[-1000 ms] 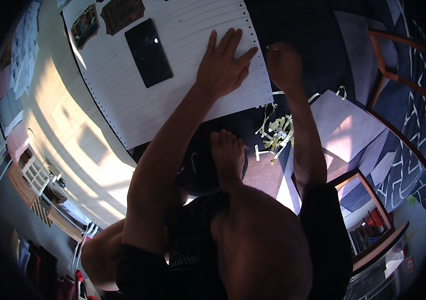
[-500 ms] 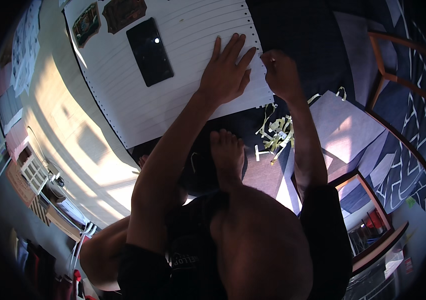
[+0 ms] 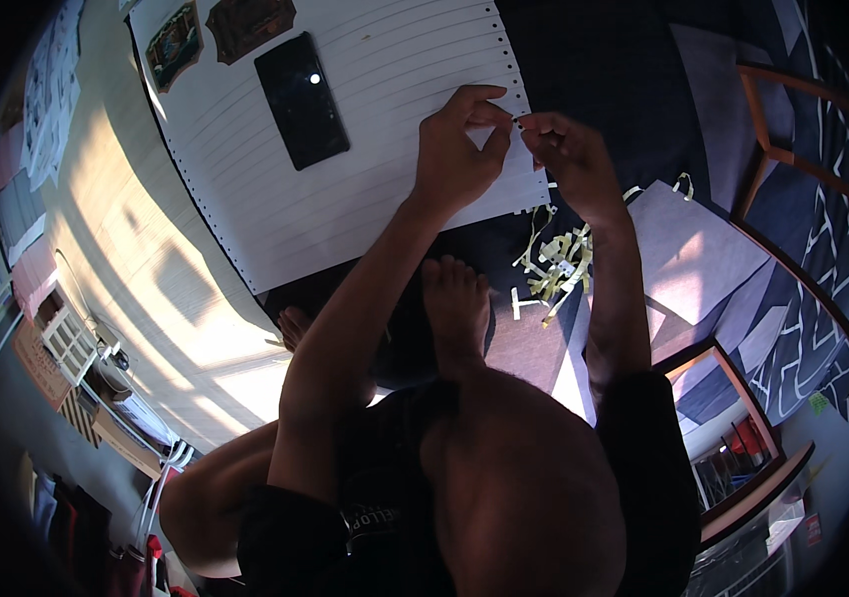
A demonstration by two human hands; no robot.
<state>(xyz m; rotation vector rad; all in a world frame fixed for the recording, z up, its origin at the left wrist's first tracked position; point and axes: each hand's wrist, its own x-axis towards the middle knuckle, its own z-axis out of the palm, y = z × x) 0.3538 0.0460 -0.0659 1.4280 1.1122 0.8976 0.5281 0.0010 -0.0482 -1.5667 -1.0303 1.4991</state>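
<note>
Head view: fisheye on the person's head, facing steeply down; left hand (image 3: 456,149) and right hand (image 3: 576,164) meet at the grip, above and right of picture centre, mid-range; knee (image 3: 534,468) below the grip, nearest the lens; paper (image 3: 235,189) left of the grip, cut off at top; floor (image 3: 126,298) farther left; wooden bars (image 3: 771,153) right of the grip, bending near the dark rim.

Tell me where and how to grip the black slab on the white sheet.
Probably pinch across both long edges near the lower end in view, coming from that side. The black slab lies flat, longer than wide, with bare white sheet along both long edges; a dark plaque sits close to its far end.
</note>
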